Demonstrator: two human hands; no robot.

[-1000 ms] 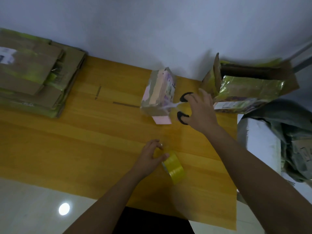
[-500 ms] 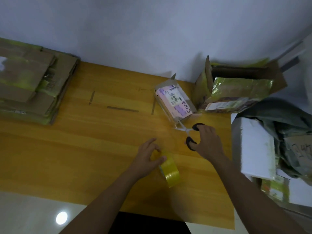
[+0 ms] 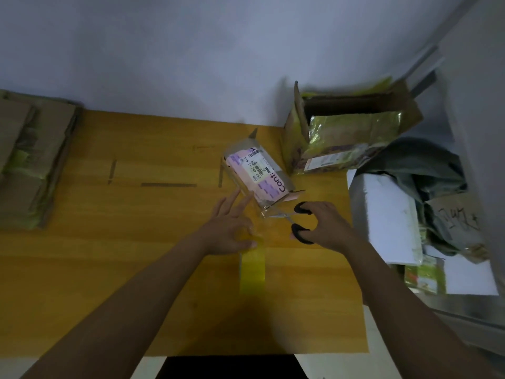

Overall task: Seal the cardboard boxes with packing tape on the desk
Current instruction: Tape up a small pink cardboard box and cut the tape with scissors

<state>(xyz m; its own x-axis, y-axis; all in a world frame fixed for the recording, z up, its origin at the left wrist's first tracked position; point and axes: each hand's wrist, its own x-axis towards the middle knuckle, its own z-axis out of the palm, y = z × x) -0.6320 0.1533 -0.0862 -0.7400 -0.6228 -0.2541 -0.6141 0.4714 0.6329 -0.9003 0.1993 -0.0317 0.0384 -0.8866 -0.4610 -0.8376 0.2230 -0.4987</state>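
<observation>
While right hand (image 3: 325, 225) grips one scissors (image 3: 296, 224) | left hand (image 3: 229, 231) pinches one tape roll (image 3: 252, 269) | one small box (image 3: 258, 179)

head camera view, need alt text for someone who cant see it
Over a yellow wooden desk, a person's right hand holds black-handled scissors at the near end of a small taped box, while the left hand pinches tape from a yellow roll. Flattened cardboard lies far left, an open carton far right.

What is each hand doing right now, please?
Left hand: pinches the tape with thumb and forefinger, other fingers straight.
Right hand: holds the scissors by their black handles.
</observation>
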